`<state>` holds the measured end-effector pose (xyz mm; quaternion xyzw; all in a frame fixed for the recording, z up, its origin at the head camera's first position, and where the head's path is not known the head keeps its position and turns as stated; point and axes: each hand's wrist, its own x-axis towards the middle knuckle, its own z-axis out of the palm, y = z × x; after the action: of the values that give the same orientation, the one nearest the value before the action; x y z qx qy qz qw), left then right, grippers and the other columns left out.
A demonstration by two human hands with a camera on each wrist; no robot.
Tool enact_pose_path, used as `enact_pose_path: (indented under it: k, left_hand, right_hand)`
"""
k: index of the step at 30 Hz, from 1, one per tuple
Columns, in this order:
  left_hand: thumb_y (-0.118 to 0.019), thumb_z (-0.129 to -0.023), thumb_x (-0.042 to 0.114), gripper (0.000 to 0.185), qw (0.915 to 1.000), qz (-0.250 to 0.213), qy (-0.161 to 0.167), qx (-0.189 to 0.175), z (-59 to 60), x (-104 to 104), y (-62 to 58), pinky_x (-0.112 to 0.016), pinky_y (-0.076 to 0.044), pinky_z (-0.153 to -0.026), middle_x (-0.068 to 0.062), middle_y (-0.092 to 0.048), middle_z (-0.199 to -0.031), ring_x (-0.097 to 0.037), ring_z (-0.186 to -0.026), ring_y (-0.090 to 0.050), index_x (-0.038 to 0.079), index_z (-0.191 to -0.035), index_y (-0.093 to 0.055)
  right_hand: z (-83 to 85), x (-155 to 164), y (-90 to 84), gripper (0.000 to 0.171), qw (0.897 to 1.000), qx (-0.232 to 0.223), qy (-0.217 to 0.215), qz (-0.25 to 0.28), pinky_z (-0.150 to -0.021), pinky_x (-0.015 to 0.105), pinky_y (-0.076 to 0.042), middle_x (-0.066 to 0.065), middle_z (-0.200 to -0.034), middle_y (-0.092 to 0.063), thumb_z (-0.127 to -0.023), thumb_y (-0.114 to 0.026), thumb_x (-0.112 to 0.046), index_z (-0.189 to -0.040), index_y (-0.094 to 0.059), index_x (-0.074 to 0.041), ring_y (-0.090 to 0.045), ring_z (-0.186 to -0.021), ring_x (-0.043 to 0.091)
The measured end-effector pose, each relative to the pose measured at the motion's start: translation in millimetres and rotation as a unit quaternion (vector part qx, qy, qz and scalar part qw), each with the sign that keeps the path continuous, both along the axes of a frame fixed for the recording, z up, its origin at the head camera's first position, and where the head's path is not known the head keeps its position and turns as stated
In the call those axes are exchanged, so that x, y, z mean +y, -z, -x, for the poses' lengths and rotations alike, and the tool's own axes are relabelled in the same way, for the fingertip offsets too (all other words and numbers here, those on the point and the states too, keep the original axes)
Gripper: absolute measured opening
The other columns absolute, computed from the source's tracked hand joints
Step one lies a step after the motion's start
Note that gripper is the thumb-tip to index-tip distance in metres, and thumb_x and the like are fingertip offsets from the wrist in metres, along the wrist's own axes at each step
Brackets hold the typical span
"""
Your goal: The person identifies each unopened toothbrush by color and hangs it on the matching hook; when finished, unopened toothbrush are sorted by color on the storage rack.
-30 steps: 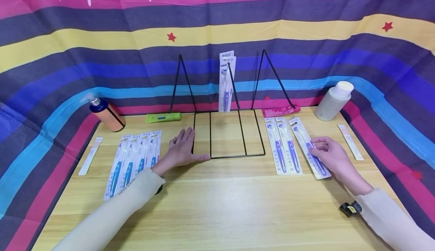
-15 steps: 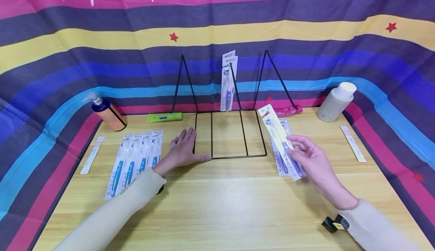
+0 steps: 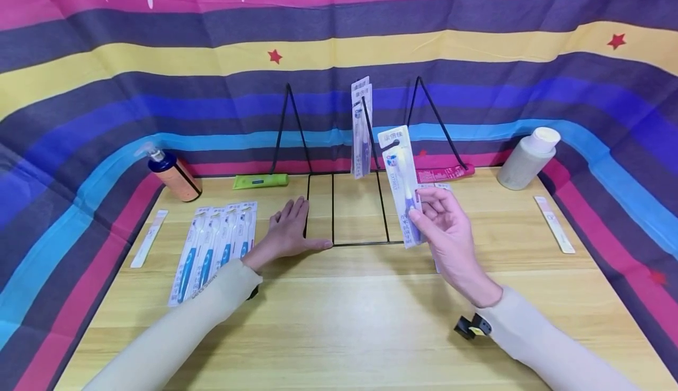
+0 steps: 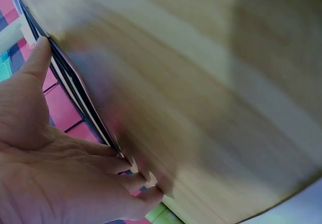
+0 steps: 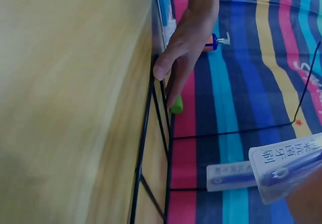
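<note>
My right hand (image 3: pixel 447 229) pinches a purple toothbrush in its blister pack (image 3: pixel 401 179) between thumb and fingers, upright above the right side of the black wire rack (image 3: pixel 333 208). In the right wrist view the pack's lower end (image 5: pixel 282 168) shows close to that camera. My left hand (image 3: pixel 286 229) rests with spread, straight fingers at the left front corner of the rack's base, thumb along the front wire. Other packed purple toothbrushes (image 3: pixel 360 143) hang on the rack's middle prong. More purple packs (image 3: pixel 437 186) lie on the table, mostly hidden behind my right hand.
Several packed blue toothbrushes (image 3: pixel 212 244) lie at left. Behind are a green tube (image 3: pixel 261 181), a pink tube (image 3: pixel 445 173), a pump bottle (image 3: pixel 175 176) and a grey bottle (image 3: pixel 527 161). Slim white packs (image 3: pixel 149 239) lie at both sides. A striped cloth (image 3: pixel 212 102) encloses the table.
My right hand has lifted a purple toothbrush pack off the table at right and carried it left and up toward the rack. The left hand stays at the rack's corner.
</note>
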<state>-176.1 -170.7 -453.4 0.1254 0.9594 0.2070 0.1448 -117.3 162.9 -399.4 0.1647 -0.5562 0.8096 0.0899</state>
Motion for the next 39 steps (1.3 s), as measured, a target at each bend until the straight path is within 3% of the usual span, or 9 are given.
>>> enact_pose_path:
  k: [6,10,15,21,32,39]
  left_hand:
    - [-0.075,-0.092,0.071,0.126,0.9999,0.016,0.001,0.002,-3.7,2.5,-9.0,-0.073,-0.009,-0.125,-0.024,-0.006,-0.18,-0.047,-0.165,-0.004,-0.005,-0.172,-0.012]
    - [-0.074,-0.093,0.072,0.126,0.9998,0.02,0.0,0.004,-3.2,2.5,-8.7,-0.073,-0.01,-0.125,-0.023,-0.007,-0.18,-0.047,-0.165,-0.004,-0.004,-0.172,-0.013]
    - [-0.074,-0.093,0.071,0.125,0.9998,0.018,0.003,0.005,-3.1,2.9,-8.4,-0.072,-0.01,-0.125,-0.023,-0.006,-0.18,-0.046,-0.165,-0.004,-0.005,-0.172,-0.013]
    - [-0.075,-0.093,0.07,0.126,0.9999,0.014,0.002,0.005,-2.9,2.7,-7.9,-0.072,-0.011,-0.125,-0.023,-0.005,-0.18,-0.047,-0.165,-0.004,-0.005,-0.172,-0.013]
    - [-0.075,-0.093,0.07,0.126,0.9998,0.017,0.004,0.003,-4.3,2.5,-6.7,-0.072,-0.011,-0.125,-0.022,-0.004,-0.181,-0.046,-0.165,-0.003,-0.004,-0.172,-0.011]
    - [-0.074,-0.093,0.071,0.126,0.9997,0.022,0.004,0.006,-4.9,1.9,-7.7,-0.072,-0.011,-0.125,-0.022,-0.005,-0.181,-0.045,-0.165,-0.003,-0.004,-0.173,-0.011]
  right_hand:
    - [5.5,-13.0,-0.6,0.036,0.999,0.014,0.006,-0.032,-0.095,0.029,-0.057,0.009,-0.125,-0.071,-0.101,-0.063,0.017,-0.13,-0.069,-0.003,-0.069,-0.112,0.019]
    - [10.0,-18.3,0.9,0.032,0.998,0.015,0.006,-0.063,-0.097,0.03,-0.057,0.009,-0.129,-0.074,-0.102,-0.065,0.013,-0.129,-0.071,-0.003,-0.07,-0.118,0.02]
    - [21.2,-24.4,3.8,0.035,0.996,0.018,-0.034,-0.083,-0.105,0.035,-0.054,0.012,-0.135,-0.07,-0.104,-0.063,0.007,-0.138,-0.066,-0.001,-0.067,-0.123,0.025]
    - [47.4,-34.0,6.1,0.041,0.993,0.017,-0.064,-0.101,-0.113,0.037,-0.048,0.014,-0.148,-0.06,-0.107,-0.061,-0.001,-0.148,-0.059,0.002,-0.058,-0.134,0.03]
    - [92.8,-47.8,8.3,0.046,0.994,0.035,-0.051,-0.087,-0.103,0.032,-0.052,0.014,-0.141,-0.063,-0.105,-0.065,-0.002,-0.149,-0.055,0.008,-0.058,-0.128,0.026]
    - [103.1,-42.4,8.5,0.041,0.996,0.032,-0.045,-0.068,-0.104,0.031,-0.05,0.021,-0.138,-0.064,-0.103,-0.066,0.006,-0.143,-0.06,0.007,-0.059,-0.127,0.029]
